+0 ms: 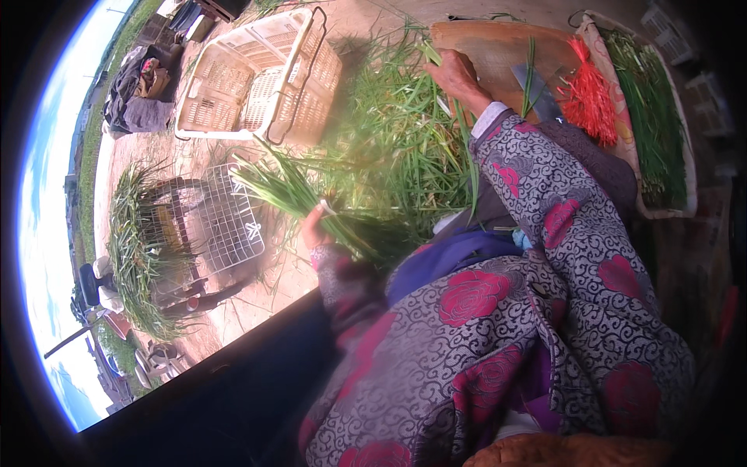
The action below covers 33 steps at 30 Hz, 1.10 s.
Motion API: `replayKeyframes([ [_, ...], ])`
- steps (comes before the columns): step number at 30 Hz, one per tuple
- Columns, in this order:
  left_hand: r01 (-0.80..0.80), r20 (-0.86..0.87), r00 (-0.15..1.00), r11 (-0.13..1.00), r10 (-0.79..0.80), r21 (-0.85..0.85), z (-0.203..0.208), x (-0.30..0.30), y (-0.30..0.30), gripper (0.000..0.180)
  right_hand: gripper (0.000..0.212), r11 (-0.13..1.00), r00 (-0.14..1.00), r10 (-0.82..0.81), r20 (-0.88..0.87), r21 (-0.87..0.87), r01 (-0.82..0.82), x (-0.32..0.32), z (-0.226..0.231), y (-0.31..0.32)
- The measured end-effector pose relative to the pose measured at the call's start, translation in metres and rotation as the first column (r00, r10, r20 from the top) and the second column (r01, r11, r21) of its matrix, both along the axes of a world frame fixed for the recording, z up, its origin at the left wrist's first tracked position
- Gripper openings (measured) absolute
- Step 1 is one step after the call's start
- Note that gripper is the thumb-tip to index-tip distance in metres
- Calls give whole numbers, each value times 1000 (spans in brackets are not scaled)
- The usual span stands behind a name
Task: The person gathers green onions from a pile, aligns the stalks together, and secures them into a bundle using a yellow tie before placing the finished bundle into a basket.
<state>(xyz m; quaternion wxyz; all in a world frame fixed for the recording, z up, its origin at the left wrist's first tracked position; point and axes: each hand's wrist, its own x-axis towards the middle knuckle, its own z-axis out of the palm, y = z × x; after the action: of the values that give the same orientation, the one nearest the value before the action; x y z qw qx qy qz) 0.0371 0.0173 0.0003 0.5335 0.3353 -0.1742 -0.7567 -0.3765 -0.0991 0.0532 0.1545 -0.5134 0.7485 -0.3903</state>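
Observation:
My left hand [315, 226] is closed around a thick bunch of garlic chives [284, 187], whose pale ends point up and left. Their darker leaves trail behind the hand over my lap. Farther off to the right, my right hand [461, 76] has its fingers curled round a few chive stalks [430, 53]; a short pale tip sticks out past the fingers, and long leaves hang below. Between both hands spreads a loose heap of chives and grass-like trimmings [405, 148].
A white plastic crate [303, 93] stands at the far left of the heap. Left of it are a wire rack [236, 222] and a mound of leaves [140, 249]. On the right lie a wooden board [498, 37], red ties [585, 97] and a lined container of chives [650, 117].

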Motion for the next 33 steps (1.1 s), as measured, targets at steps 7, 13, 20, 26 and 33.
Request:
replayKeyframes([
  [7, 64, 231, 973, 979, -18, -193, -2, -29, -30, 19, 48, 810, 744, 458, 487, 116, -574, 47, 37, 24],
  [13, 134, 343, 936, 983, -85, -123, 9, -115, -38, 51, 36, 746, 595, 534, 600, -4, -666, 86, 35, 44],
  [20, 54, 332, 943, 990, -6, -134, -13, -106, -33, 47, 29, 631, 523, 551, 650, 85, -771, 71, 44, 39],
  [26, 31, 357, 934, 995, 5, -95, -7, -98, -30, 61, 37, 701, 724, 509, 465, 263, -662, 27, 9, 22],
  [33, -20, 464, 882, 991, 80, -133, 8, -109, -28, 49, 38, 731, 620, 515, 592, 75, -678, 82, 27, 38],
])
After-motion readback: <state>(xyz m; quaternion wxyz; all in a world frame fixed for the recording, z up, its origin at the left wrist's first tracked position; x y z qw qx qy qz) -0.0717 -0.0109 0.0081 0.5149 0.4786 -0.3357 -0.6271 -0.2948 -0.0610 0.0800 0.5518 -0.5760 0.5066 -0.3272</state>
